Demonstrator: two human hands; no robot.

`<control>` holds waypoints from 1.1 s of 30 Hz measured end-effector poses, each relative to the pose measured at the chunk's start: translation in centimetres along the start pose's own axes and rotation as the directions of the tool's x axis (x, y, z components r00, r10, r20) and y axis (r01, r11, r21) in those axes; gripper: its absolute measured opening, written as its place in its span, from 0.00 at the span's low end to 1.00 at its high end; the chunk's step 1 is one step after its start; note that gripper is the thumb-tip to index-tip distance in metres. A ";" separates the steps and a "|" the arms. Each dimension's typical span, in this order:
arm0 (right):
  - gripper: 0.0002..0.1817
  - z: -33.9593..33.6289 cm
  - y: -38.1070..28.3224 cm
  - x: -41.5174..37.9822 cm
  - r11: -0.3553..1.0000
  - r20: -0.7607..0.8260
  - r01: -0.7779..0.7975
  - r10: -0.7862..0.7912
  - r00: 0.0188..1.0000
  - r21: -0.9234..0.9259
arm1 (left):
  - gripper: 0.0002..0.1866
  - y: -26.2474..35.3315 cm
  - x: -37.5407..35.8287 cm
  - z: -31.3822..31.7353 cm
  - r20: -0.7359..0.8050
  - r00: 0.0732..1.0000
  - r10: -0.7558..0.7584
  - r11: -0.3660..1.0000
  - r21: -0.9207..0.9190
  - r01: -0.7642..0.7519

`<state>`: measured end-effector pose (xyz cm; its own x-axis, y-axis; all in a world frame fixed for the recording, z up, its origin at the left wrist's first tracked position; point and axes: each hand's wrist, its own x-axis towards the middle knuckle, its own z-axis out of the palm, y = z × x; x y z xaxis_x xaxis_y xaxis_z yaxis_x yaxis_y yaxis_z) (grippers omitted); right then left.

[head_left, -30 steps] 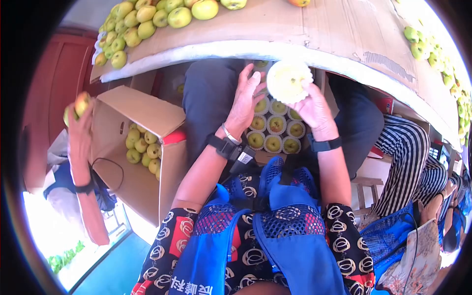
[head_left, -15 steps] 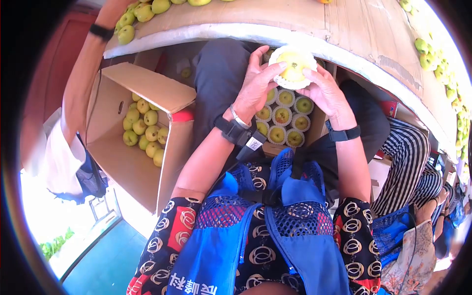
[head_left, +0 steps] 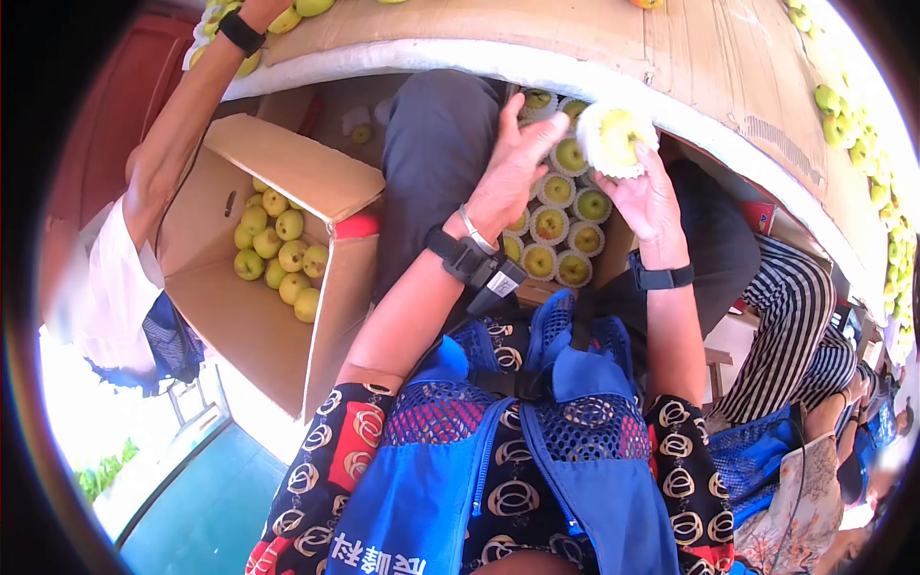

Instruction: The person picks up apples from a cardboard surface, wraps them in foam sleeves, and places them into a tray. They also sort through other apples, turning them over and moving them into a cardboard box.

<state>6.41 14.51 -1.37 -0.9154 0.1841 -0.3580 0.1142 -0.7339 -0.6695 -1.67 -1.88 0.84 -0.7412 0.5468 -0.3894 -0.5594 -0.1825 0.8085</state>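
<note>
My right hand (head_left: 647, 199) grips a yellow-green apple (head_left: 616, 130) in a white foam net, holding it up near the table edge. To its left, my left hand (head_left: 517, 171) is open with fingers apart and nothing in it. Beneath both hands, between my knees, stands a cardboard box (head_left: 530, 290) with rows of foam-netted apples (head_left: 549, 224) in it. Part of these rows is hidden behind my hands and the held apple.
A larger cardboard box (head_left: 331, 331) with loose apples (head_left: 273, 240) stands tilted at my left. Ahead is a cardboard-covered table (head_left: 546, 34) with apples along its edges. Another person's arm (head_left: 187, 120) reaches over it from the left; a person in striped trousers (head_left: 791, 316) sits at right.
My left hand has let go of the netted apple and opened. My right hand has carried the apple a little to the right. At left, the other person's arm has shifted right over the table.
</note>
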 end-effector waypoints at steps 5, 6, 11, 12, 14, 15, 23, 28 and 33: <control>0.23 -3.9 4.7 0.2 0.982 -0.273 -0.105 0.058 0.960 -0.160 | 0.31 0.0 0.1 -0.2 -0.074 0.997 0.038 0.998 -0.050 -0.042; 0.21 -6.0 6.9 0.9 0.961 -0.298 -0.191 0.126 0.946 -0.200 | 0.31 -0.1 0.0 -0.2 -0.065 0.997 0.035 0.998 -0.051 -0.038; 0.21 -16.7 18.2 6.5 0.900 -0.200 -0.003 -0.093 0.975 -0.436 | 0.28 -0.3 0.0 -0.5 -0.088 0.995 0.037 0.999 0.001 -0.037; 0.21 -14.2 15.5 5.4 0.872 -0.366 -0.282 0.130 0.922 -0.400 | 0.28 -0.2 -0.2 -0.4 -0.082 0.996 0.027 1.000 -0.006 -0.028; 0.21 -12.7 14.2 4.4 0.778 -0.517 -0.542 0.337 0.787 -0.318 | 0.28 0.2 -0.5 -0.1 -0.090 0.996 0.015 1.000 0.002 -0.015; 0.21 -12.6 14.3 4.4 0.846 -0.513 -0.475 0.305 0.803 -0.241 | 0.27 0.4 -0.5 0.0 -0.092 0.996 0.007 1.000 0.014 -0.006; 0.30 -15.1 17.1 5.9 0.905 -0.462 -0.319 0.163 0.872 -0.281 | 0.25 -0.2 -0.5 0.0 -0.082 0.997 0.005 1.000 0.029 -0.003; 0.20 -16.0 17.8 7.0 0.912 -0.476 -0.380 0.269 0.838 -0.154 | 0.25 -0.4 -0.5 0.1 -0.074 0.997 0.013 0.999 0.053 -0.009; 0.28 -14.0 17.8 7.1 0.913 -0.520 -0.325 0.158 0.839 -0.247 | 0.24 -0.5 -0.4 0.2 -0.053 0.999 0.003 0.999 0.044 -0.001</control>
<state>7.30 11.92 -24.95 -0.5496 0.3781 -0.7449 0.4972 -0.5685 -0.6554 -1.01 -1.89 0.70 -0.7614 0.5025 -0.4096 -0.5420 -0.1469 0.8274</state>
